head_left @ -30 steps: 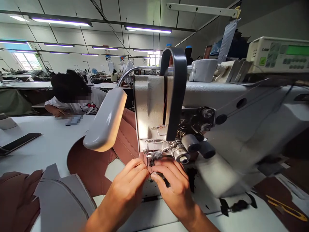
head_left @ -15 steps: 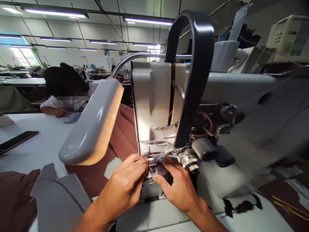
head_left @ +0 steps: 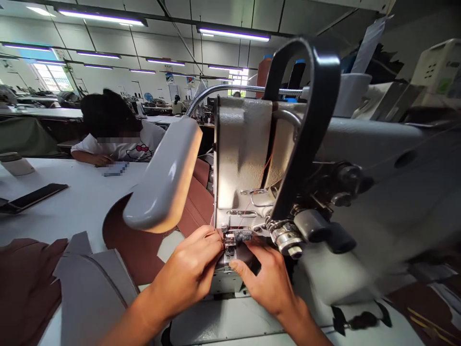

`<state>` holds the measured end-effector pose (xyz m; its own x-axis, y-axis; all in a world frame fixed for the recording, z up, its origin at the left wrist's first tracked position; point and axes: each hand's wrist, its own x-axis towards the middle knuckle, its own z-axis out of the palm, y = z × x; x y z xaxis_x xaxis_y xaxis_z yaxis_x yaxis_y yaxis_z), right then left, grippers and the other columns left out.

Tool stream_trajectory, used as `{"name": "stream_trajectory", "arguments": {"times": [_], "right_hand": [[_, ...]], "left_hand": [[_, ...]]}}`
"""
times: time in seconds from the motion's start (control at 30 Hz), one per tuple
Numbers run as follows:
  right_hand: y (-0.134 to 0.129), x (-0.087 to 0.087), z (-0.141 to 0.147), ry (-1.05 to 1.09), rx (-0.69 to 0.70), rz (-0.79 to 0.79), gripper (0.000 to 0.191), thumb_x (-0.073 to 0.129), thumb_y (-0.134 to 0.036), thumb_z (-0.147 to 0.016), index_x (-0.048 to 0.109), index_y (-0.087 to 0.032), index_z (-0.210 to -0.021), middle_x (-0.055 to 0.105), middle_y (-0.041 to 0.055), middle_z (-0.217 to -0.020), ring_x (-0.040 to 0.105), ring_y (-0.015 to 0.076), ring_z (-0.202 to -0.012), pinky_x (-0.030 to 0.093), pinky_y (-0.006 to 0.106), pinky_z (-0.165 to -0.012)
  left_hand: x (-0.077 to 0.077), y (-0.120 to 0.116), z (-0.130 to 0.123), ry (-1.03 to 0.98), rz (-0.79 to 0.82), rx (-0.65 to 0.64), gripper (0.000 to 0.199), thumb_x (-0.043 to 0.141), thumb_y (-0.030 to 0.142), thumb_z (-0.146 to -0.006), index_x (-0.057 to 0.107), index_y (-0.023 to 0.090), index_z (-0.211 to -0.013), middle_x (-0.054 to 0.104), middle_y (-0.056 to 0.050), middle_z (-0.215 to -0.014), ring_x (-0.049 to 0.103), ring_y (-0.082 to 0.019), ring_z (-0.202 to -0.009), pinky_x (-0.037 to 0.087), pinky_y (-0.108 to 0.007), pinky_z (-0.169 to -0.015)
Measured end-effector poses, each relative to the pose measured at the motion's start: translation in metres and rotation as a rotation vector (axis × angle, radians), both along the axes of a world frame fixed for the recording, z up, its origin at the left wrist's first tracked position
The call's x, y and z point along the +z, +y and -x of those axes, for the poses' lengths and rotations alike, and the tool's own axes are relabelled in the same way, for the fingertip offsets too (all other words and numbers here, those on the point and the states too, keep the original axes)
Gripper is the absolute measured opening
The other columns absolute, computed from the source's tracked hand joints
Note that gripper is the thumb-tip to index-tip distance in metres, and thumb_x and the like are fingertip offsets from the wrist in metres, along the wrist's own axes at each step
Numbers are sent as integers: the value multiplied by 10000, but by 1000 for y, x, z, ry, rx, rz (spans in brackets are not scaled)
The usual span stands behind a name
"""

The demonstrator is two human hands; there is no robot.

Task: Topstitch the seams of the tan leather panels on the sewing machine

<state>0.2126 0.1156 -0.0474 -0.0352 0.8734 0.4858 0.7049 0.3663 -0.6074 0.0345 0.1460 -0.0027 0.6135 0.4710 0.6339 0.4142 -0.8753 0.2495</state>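
Note:
My left hand [head_left: 192, 262] is closed, its thumb and fingers pinching the brown fabric [head_left: 196, 209] just left of the presser foot [head_left: 229, 244]. Most of what lies under those fingertips is hidden. On the other side of the foot, my right hand [head_left: 268, 274] rests with thumb and index finger spread apart, touching a dark brown piece [head_left: 245, 257] under them. Both hands work at the sewing machine [head_left: 241, 144], where an orange-red thread runs down its front. Grey fuzz [head_left: 243, 235] sits beside the foot.
A grey lamp [head_left: 163, 175] hangs left of the machine head, and a black curved guard [head_left: 322, 96] juts out in front. Grey cut pieces [head_left: 91, 283], brown pieces [head_left: 27, 283] and a phone [head_left: 36, 197] lie left. A co-worker [head_left: 111, 125] sits across the table.
The head view has shifted, so the machine and lamp appear farther right. The machine's take-up lever stands higher in its slot. Both hands keep nearly the same places beside the presser foot.

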Motion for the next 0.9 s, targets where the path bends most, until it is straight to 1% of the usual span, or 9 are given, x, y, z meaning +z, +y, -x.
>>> {"name": "stream_trajectory", "arguments": {"times": [0.1, 0.2, 0.3, 0.4, 0.57, 0.63, 0.77, 0.83, 0.9], "right_hand": [[0, 1, -1, -36, -23, -31, 351, 536, -435, -783, 662, -142, -927, 680, 136, -947, 630, 272, -897, 507, 397, -804], [1, 0, -3, -90, -14, -101, 386, 522, -446, -797, 662, -120, -948, 682, 152, -949, 643, 274, -883, 523, 393, -788], [2, -3, -4, -104, -32, -142, 403, 534, -455, -792, 665, -105, -943, 690, 150, -929, 656, 277, -859, 543, 390, -752], [2, -8, -5, -118, -40, -152, 425, 525, -468, -796, 667, -93, -937, 690, 151, -930, 659, 274, -857, 547, 391, -761], [2, -16, -6, -140, -87, -167, 471, 518, -504, -790, 662, -106, -996, 687, 136, -959, 644, 305, -903, 533, 453, -786], [1, -18, -7, -140, -92, -151, 480, 515, -511, -790, 662, -107, -1004, 682, 135, -979, 634, 312, -933, 529, 452, -796], [1, -20, -8, -166, -104, -142, 517, 485, -532, -803, 664, -91, -1006, 669, 161, -1003, 629, 315, -947, 529, 432, -802], [1, -20, -8, -191, -116, -150, 552, 454, -555, -812, 669, -78, -989, 665, 181, -998, 629, 327, -943, 529, 449, -798], [1, -19, -8, -228, -125, -160, 578, 426, -575, -818, 670, -76, -978, 671, 179, -980, 633, 337, -930, 533, 470, -782]], "left_hand": [[1, -2, 1, -8, 3, -12, 219, 422, 3, -819, 565, 148, -898, 635, -50, -865, 535, -158, -818, 472, -280, -728], [1, -4, 1, -4, 33, -26, 221, 403, 1, -817, 568, 133, -882, 626, -62, -820, 531, -173, -827, 475, -293, -714], [3, -6, 0, 4, 59, -29, 229, 385, 8, -826, 572, 126, -885, 617, -71, -819, 522, -184, -851, 476, -298, -716], [5, -7, 0, 14, 56, -7, 232, 368, 27, -839, 577, 128, -862, 603, -69, -795, 509, -178, -817, 478, -292, -699], [8, -10, -1, 40, 38, 22, 255, 353, 11, -803, 554, 153, -732, 576, -49, -711, 498, -163, -735, 477, -278, -655], [8, -11, -1, 41, 41, 28, 249, 359, 11, -799, 547, 155, -721, 575, -47, -711, 500, -164, -739, 477, -275, -656], [8, -11, 0, 43, 29, 32, 231, 367, 29, -814, 546, 148, -731, 566, -56, -712, 498, -171, -746, 466, -269, -643], [7, -11, 0, 47, 35, 32, 228, 366, 43, -828, 543, 144, -726, 560, -60, -710, 501, -176, -756, 467, -273, -653], [4, -13, 0, 51, 52, 40, 223, 364, 65, -851, 558, 131, -764, 571, -74, -746, 513, -184, -795, 478, -287, -690]]}}
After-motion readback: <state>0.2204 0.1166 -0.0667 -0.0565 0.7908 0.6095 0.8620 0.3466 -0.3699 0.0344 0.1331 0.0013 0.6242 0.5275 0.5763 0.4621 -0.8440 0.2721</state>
